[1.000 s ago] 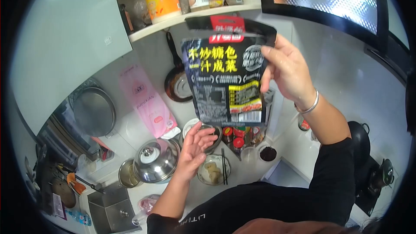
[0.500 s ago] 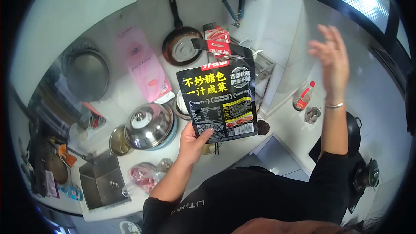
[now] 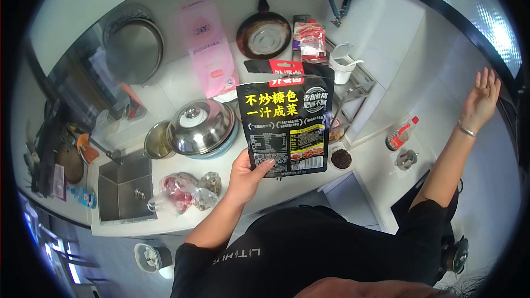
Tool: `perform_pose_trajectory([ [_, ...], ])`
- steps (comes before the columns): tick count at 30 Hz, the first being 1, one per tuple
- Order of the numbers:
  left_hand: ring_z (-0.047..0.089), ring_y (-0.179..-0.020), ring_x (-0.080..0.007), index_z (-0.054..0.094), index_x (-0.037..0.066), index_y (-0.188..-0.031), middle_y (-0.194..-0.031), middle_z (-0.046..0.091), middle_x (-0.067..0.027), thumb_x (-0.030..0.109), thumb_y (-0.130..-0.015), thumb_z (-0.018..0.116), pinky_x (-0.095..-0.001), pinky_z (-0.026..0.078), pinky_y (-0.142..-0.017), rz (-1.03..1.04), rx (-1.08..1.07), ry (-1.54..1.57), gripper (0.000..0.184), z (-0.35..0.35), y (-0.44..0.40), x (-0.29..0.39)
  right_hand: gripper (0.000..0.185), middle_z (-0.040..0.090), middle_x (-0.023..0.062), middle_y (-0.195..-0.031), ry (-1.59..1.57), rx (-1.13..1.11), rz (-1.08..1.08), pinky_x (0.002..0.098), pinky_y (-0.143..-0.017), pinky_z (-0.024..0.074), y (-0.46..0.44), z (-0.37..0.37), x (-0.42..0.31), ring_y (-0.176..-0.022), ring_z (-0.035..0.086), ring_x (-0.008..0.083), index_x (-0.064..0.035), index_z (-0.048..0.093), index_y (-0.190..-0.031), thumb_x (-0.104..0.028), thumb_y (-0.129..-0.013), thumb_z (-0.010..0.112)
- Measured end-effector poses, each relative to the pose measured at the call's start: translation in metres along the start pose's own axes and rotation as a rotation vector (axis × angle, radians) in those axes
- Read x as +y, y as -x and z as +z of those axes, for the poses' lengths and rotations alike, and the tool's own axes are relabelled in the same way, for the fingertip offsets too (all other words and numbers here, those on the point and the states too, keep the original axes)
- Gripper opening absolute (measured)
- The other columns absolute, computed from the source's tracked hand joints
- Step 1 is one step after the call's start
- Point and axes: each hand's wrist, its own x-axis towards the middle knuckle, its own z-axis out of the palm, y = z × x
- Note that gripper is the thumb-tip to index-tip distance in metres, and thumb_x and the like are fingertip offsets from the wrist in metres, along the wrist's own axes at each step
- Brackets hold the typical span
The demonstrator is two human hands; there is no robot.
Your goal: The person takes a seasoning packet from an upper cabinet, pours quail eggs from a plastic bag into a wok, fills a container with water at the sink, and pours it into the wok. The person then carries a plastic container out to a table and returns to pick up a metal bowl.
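My left hand (image 3: 247,181) grips a black seasoning pouch (image 3: 286,127) by its lower left corner, thumb across the front. Yellow and white Chinese lettering faces me, and the pouch's top is torn open, with the red-labelled flap standing up behind. Out to the right, my right hand (image 3: 481,99) is raised with its fingers stretched and nothing in it, a bangle on the wrist. Below and left of that hand, a red-labelled bottle (image 3: 402,133) and a small metal cup (image 3: 406,159) stand on the counter. A bowl of dark contents (image 3: 341,158) sits just right of the pouch.
Left of the pouch stand a lidded steel pan (image 3: 201,127) and a metal pot (image 3: 159,140). Bags of meat (image 3: 179,190) lie beside the sink (image 3: 126,187). A frying pan (image 3: 264,36) hangs on the wall. A wok (image 3: 450,204) is at the right, partly behind my arm.
My right hand has swung outward to the right, its fingers still apart. The view has shifted, and my left hand keeps holding the pouch in front of me.
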Motion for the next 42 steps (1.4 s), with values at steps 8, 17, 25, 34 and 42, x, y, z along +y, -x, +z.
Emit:
perform_pose_trajectory([
  [8, 0.061, -0.101, -0.0100, 0.056, -0.001, -0.120, -0.113, 0.066, -0.0059, -0.001, -0.092, 0.060, -0.0275, 0.048, -0.090, 0.039, 0.066, -0.016, 0.028, -0.007, 0.028, -0.006, 0.009, 0.060, 0.0173, -0.111, -0.315, 0.012, 0.081, 0.0492, -0.106, 0.0359, -0.050, -0.026, 0.018, -0.117, 0.053, 0.0340, 0.0024, 0.057, -0.095, 0.001, -0.090, 0.050],
  [17, 0.061, -0.103, -0.0106, 0.055, -0.001, -0.122, -0.116, 0.065, -0.0068, -0.003, -0.093, 0.059, -0.0273, 0.048, -0.091, 0.061, 0.060, 0.052, 0.029, -0.040, 0.074, 0.010, 0.052, 0.045, 0.0207, -0.141, 0.041, -0.608, -0.062, 0.0497, -0.113, 0.0288, 0.136, 0.112, -0.057, -0.136, 0.038, 0.0384, 0.0051, 0.040, -0.138, -0.010, -0.090, 0.053],
  [25, 0.061, -0.102, -0.0106, 0.056, -0.001, -0.120, -0.114, 0.066, -0.0066, -0.003, -0.092, 0.060, -0.0281, 0.048, -0.092, 0.023, 0.102, -0.023, 0.029, -0.106, 0.169, 0.062, 0.050, 0.059, 0.0128, -0.125, -0.001, -1.214, 0.537, 0.0353, -0.101, 0.0417, 0.333, 0.149, -0.118, -0.115, 0.057, 0.0208, 0.0005, 0.046, -0.133, -0.019, -0.090, 0.061],
  [34, 0.060, -0.102, -0.0103, 0.051, 0.000, -0.127, -0.115, 0.064, -0.0056, -0.001, -0.092, 0.058, -0.0274, 0.048, -0.091, -0.001, 0.273, -0.107, 0.035, -0.168, 0.259, 0.115, 0.050, 0.059, 0.0060, -0.120, -0.442, -1.202, 1.543, 0.0256, -0.064, 0.0544, 0.557, 0.156, -0.180, -0.094, 0.060, 0.0099, -0.0041, 0.038, -0.137, -0.003, -0.092, 0.058],
  [42, 0.059, -0.103, -0.0109, 0.050, -0.001, -0.128, -0.115, 0.063, -0.0067, -0.002, -0.091, 0.061, -0.0278, 0.047, -0.092, 0.022, 0.350, -0.168, 0.038, -0.189, 0.305, 0.132, 0.051, 0.058, 0.0067, -0.127, -0.359, -1.299, 1.499, 0.0283, -0.096, 0.0452, 0.601, 0.182, -0.198, -0.114, 0.054, 0.0108, 0.0002, 0.040, -0.137, 0.006, -0.088, 0.055],
])
